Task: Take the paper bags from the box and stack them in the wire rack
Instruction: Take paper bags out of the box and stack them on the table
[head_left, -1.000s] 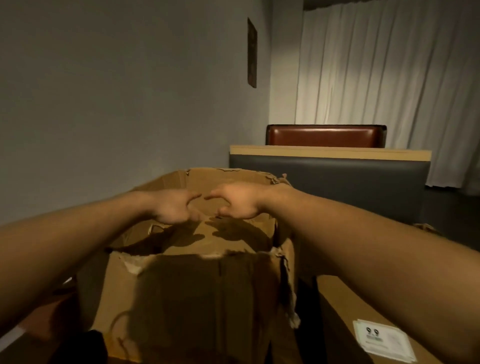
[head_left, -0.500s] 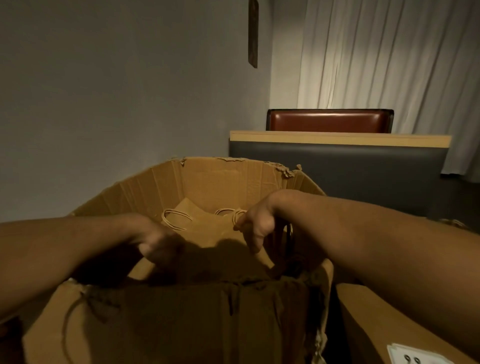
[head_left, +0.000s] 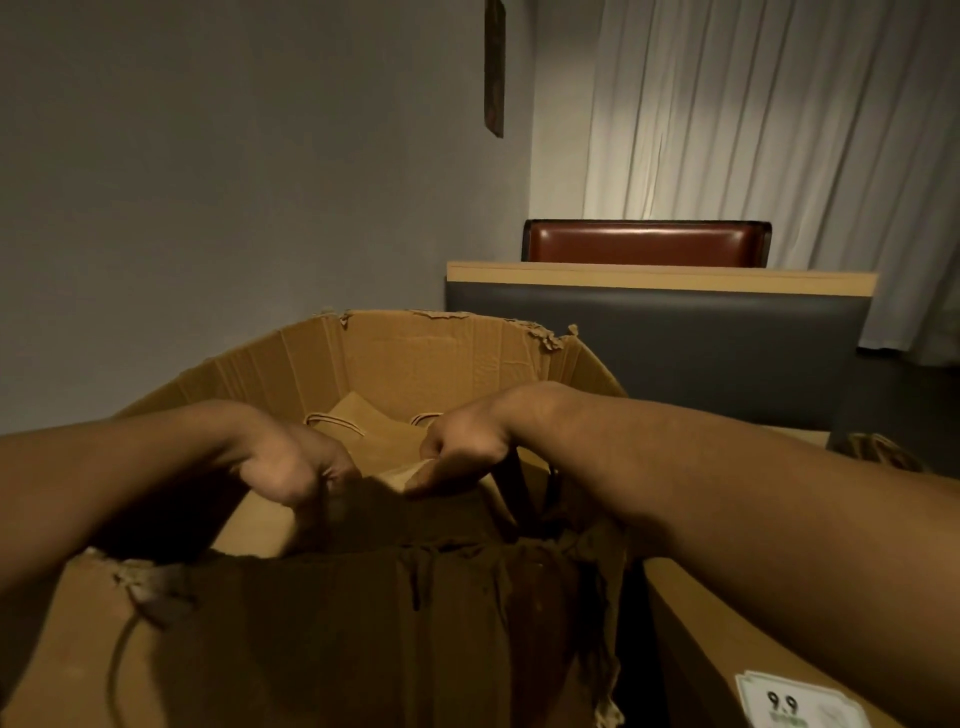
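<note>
A big torn cardboard box (head_left: 415, 358) stands open right in front of me. Brown paper bags (head_left: 387, 441) with twisted handles lie flat inside it. My left hand (head_left: 291, 467) reaches down into the box with fingers curled on the near edge of the bags; its fingertips are lost in shadow. My right hand (head_left: 457, 447) pinches the pale edge of a bag at the stack's near right. The wire rack is not in view.
A second cardboard box (head_left: 727, 639) with a white label (head_left: 795, 701) sits at the lower right. Behind stand a dark booth back with a wooden top (head_left: 660, 278), a red seat back (head_left: 644, 241) and white curtains. A grey wall runs along the left.
A second ago both hands hovered above the box; they have gone down into it and closed on the edge of the bags. My view has moved closer over the box.
</note>
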